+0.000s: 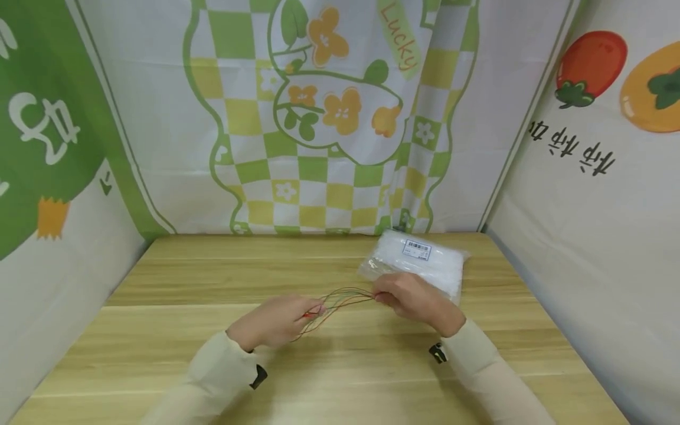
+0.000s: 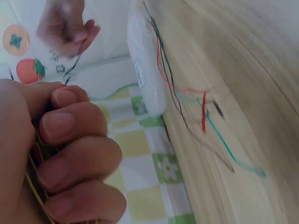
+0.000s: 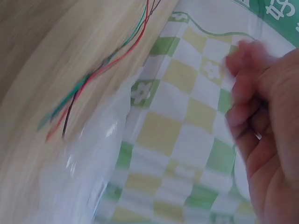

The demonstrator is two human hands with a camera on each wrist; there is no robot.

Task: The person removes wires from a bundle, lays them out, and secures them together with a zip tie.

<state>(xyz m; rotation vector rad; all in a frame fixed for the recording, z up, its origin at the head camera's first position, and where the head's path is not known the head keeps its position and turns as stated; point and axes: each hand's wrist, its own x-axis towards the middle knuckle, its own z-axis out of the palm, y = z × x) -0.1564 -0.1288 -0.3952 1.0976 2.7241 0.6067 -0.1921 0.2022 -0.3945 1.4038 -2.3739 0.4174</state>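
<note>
A bundle of thin coloured wires [image 1: 366, 296] stretches between the two hands over the table in the head view. My left hand [image 1: 276, 321] grips one end; in the left wrist view its fingers [image 2: 74, 151] are curled round the bundle, with yellow strands showing below. At the other end my right hand [image 1: 409, 295] pinches the wires between thumb and fingers. It appears blurred in the right wrist view, fingertips curled together. Loose red, green and dark wire lengths [image 2: 229, 147] dangle in front of the wood in the left wrist view.
A clear plastic package [image 1: 425, 268] with white contents and a barcode label [image 1: 417, 250] lies at the back right, just behind my right hand. The wooden table [image 1: 340, 378] ends at a checkered cloth [image 1: 340, 195] at the back. Printed cloth walls [image 1: 574, 212] stand at both sides.
</note>
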